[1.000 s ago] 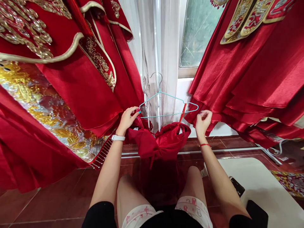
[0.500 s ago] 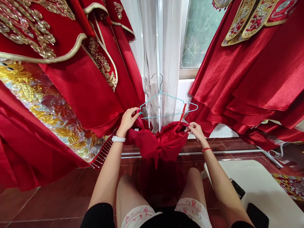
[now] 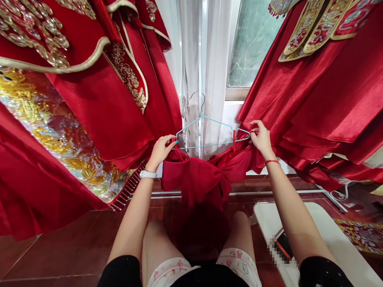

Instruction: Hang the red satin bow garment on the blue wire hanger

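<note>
A light blue wire hanger (image 3: pixel 209 131) with a metal hook is held up in front of a white curtain. A dark red satin garment (image 3: pixel 206 179) hangs from it by thin red straps. My left hand (image 3: pixel 161 149) pinches the hanger's left end together with the strap there. My right hand (image 3: pixel 260 137) is closed on the hanger's right end, holding the garment's right edge up against it. The garment's body droops between my knees.
Red embroidered gowns with gold trim (image 3: pixel 74 99) hang close on the left, and more red satin skirts (image 3: pixel 323 103) on the right. A window (image 3: pixel 251 44) sits behind the curtain (image 3: pixel 206 59). A white stool (image 3: pixel 329 235) with a phone stands at lower right on red floor tiles.
My right hand dropped to the garment's top edge, then rose to the hanger's right end, pulling the fabric up and spreading it. The left hand stayed put.
</note>
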Demonstrator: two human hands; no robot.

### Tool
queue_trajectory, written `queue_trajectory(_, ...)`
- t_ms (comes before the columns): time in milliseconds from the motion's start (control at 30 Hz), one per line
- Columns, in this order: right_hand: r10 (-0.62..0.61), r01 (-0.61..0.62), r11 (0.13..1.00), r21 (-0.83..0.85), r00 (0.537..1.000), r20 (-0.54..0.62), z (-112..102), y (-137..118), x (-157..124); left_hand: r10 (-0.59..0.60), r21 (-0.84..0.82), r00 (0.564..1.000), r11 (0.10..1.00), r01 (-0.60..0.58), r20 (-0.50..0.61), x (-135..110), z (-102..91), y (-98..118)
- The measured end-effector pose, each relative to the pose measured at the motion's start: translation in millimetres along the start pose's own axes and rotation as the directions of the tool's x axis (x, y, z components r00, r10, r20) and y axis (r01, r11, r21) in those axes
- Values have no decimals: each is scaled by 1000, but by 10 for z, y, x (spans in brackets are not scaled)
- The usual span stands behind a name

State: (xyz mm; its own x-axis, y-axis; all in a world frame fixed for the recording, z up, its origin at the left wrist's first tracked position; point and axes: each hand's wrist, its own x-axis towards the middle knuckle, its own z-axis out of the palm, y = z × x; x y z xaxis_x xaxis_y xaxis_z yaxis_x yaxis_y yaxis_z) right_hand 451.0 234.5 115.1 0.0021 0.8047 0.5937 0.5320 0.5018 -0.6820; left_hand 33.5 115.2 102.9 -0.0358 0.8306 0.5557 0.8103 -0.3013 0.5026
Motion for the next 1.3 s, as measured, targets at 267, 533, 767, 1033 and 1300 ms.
queue_trajectory(267, -199, 207, 965, -163, 978, 63, 1, -375, 255, 4, -10, 1000, 1000, -4, 0, -19, 40, -1)
queue_trajectory(533, -210, 215, 970, -117, 976, 55, 275, -725, 218, 15, 1, 1000, 1000, -15, -17, -37, 55, -2)
queue_trajectory(767, -148, 146, 989, 26, 967, 208, 307, -754, -42, -11, 6, 1000, 1000, 11, -28, -56, 81, 32)
queue_trajectory(1033, -86, 19, 983, 184, 928, 363, 288, -425, -77, -3, -19, 999, 1000, 2, -34, -77, 69, 15)
queue_trajectory(1300, -275, 291, 952, -95, 948, 159, 410, -389, -116, -120, -232, 987, 968, 93, -106, -166, 87, -72)
